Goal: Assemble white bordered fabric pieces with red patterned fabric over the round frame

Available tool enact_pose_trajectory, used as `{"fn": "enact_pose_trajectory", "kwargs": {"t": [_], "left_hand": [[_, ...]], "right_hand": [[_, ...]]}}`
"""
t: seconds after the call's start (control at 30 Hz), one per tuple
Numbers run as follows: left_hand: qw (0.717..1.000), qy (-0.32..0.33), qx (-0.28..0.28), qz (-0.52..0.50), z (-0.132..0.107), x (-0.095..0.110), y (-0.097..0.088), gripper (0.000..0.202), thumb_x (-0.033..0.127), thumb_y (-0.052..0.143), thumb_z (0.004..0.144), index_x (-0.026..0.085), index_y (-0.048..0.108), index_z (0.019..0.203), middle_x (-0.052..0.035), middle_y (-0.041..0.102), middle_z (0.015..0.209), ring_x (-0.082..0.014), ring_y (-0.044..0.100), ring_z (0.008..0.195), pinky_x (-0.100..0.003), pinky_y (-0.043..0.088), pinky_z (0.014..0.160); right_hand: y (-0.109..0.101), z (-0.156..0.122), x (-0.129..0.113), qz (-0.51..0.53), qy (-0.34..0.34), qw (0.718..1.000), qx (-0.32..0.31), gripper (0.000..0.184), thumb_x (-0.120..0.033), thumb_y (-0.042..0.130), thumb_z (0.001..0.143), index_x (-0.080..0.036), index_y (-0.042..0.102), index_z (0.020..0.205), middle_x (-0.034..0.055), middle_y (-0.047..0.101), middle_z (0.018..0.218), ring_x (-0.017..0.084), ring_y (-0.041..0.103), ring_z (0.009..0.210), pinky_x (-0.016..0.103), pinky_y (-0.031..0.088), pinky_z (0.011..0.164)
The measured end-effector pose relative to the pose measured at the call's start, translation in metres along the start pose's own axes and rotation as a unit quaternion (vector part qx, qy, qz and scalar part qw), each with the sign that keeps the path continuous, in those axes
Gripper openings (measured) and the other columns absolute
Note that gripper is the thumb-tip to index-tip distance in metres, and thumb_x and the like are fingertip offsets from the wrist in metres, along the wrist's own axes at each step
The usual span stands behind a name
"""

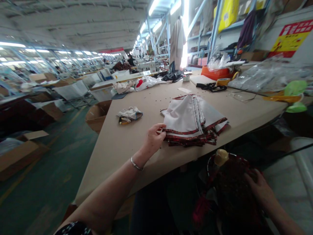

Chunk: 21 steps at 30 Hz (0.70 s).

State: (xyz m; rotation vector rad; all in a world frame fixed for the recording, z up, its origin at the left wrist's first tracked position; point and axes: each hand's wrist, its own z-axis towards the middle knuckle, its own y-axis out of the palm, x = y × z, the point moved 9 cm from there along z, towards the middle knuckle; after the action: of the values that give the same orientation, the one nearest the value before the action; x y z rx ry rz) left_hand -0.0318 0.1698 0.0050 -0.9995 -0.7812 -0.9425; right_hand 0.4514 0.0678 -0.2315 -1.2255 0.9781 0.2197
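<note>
In a garment workshop (73, 62), a long tan bench (127, 153) carries a folded white fabric piece with dark red trim (188, 119) near its edge. The left hand (154, 138), arm reaching forward, grips the near corner with curled fingers. Below the bench, the right hand (259, 186) lies over bunched dark red cloth (232, 192); whether it grips, I cannot tell.

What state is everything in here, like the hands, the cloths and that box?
folded white cloth with red trim: layered, lying flat on the table
left hand: fingers curled at the folded cloth's near edge
right hand: low, below table level, on the dark fabric
dark red fabric: bunched in a heap
crumpled cloth bundle: crumpled, on the table
cardboard box: open, beside the table
</note>
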Motion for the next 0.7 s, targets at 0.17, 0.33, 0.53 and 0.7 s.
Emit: {"fn": "enact_pose_trajectory", "kwargs": {"t": [0.17, 0.33, 0.53, 0.7], "left_hand": [[1.0, 0.014, 0.016, -0.02, 0.006, 0.007, 0.0, 0.018, 0.016, 0.058, 0.067, 0.015, 0.072, 0.079, 0.0004, 0.065, 0.064, -0.0107, 0.056, 0.056, -0.021, 0.044, 0.055], [0.998, 0.015, 0.051, -0.037, 0.013, 0.026, -0.004, 0.015, 0.016, 0.057, 0.066, 0.016, 0.072, 0.07, 0.0001, 0.065, 0.062, -0.0112, 0.055, 0.057, -0.022, 0.042, 0.054], [0.988, 0.133, 0.059, 0.05, 0.002, 0.075, -0.006, 0.014, 0.011, 0.056, 0.066, 0.018, 0.069, 0.065, -0.0007, 0.063, 0.069, -0.0124, 0.057, 0.065, -0.024, 0.044, 0.06], [0.965, 0.215, 0.073, 0.128, -0.027, 0.1, -0.018, 0.013, 0.008, 0.055, 0.07, 0.018, 0.059, 0.064, 0.0008, 0.056, 0.067, -0.0115, 0.053, 0.064, -0.024, 0.041, 0.061]], "right_hand": [[-0.046, -0.027, -0.132, 0.131, -0.086, 0.987, 0.034, 0.046, -0.054, 0.049, 0.083, -0.025, 0.057, 0.117, 0.0073, 0.067, 0.108, 0.026, 0.065, 0.095, 0.042, 0.051, 0.085], [-0.059, -0.107, -0.343, 0.136, -0.46, 0.877, -0.02, 0.02, -0.03, 0.048, 0.091, -0.022, 0.063, 0.102, 0.0074, 0.064, 0.108, 0.021, 0.059, 0.103, 0.037, 0.047, 0.093], [0.016, -0.117, -0.445, -0.078, -0.54, 0.837, -0.036, 0.038, -0.027, 0.054, 0.087, -0.017, 0.054, 0.125, 0.0117, 0.058, 0.12, 0.028, 0.049, 0.111, 0.043, 0.043, 0.095], [0.022, -0.086, -0.438, -0.23, -0.485, 0.844, 0.006, 0.037, -0.012, 0.043, 0.087, -0.015, 0.057, 0.121, 0.0141, 0.061, 0.112, 0.029, 0.055, 0.101, 0.039, 0.045, 0.082]]}}
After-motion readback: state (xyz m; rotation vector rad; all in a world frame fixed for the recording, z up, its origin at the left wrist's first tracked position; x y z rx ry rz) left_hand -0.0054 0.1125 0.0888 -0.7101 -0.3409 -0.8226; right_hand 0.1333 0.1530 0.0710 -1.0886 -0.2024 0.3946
